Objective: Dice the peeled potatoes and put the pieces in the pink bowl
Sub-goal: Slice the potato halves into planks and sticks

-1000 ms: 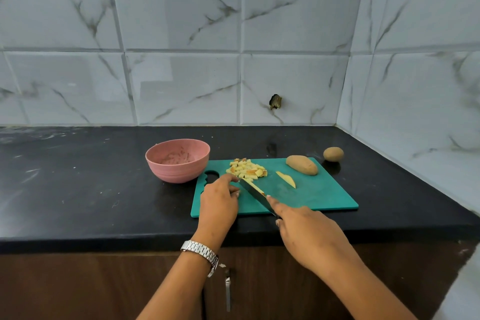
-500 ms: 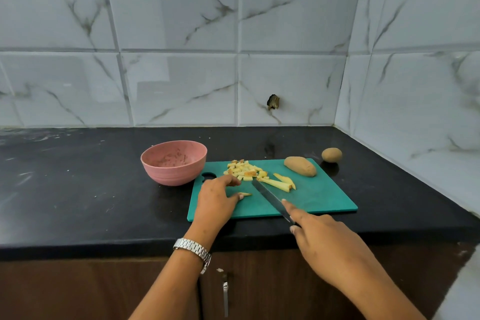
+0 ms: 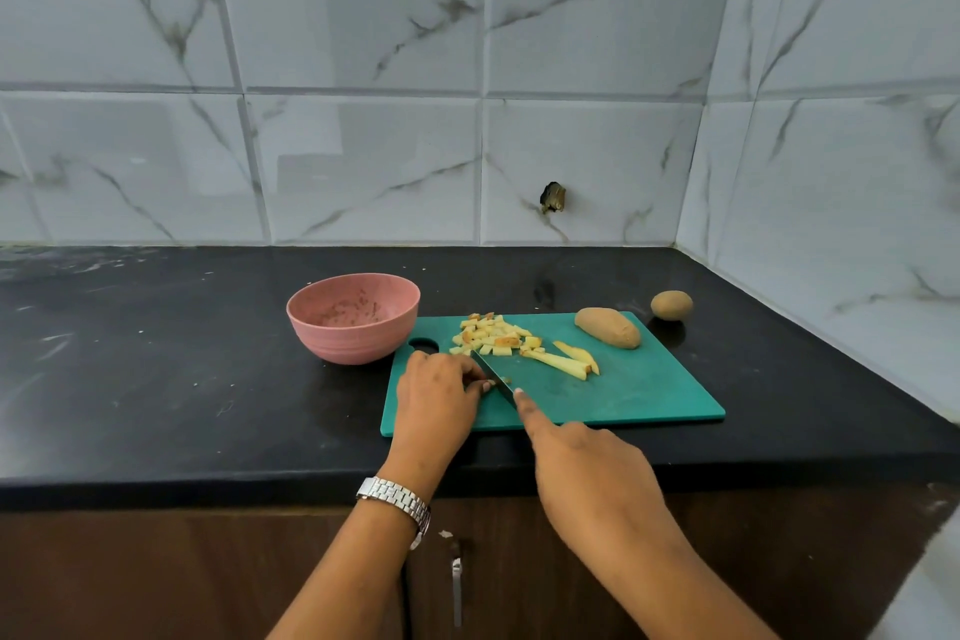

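Note:
A green cutting board (image 3: 634,395) lies on the black counter. On its far left is a pile of diced potato (image 3: 493,334), with a few potato strips (image 3: 563,361) to its right and a half potato (image 3: 607,327) at the far right. My right hand (image 3: 587,463) grips a knife (image 3: 493,372), index finger along the blade, the tip near the dice. My left hand (image 3: 434,398) pinches a small potato piece against the blade at the board's left. The pink bowl (image 3: 353,317) stands left of the board.
A small whole potato (image 3: 671,304) sits on the black counter (image 3: 156,379) behind the board's right corner. Tiled walls close off the back and the right side. A cabinet door handle (image 3: 456,587) is below the counter edge.
The knife has swung left, its tip now beside the diced pile. My left hand has closed down on a small piece next to the blade. The strips lie where they were.

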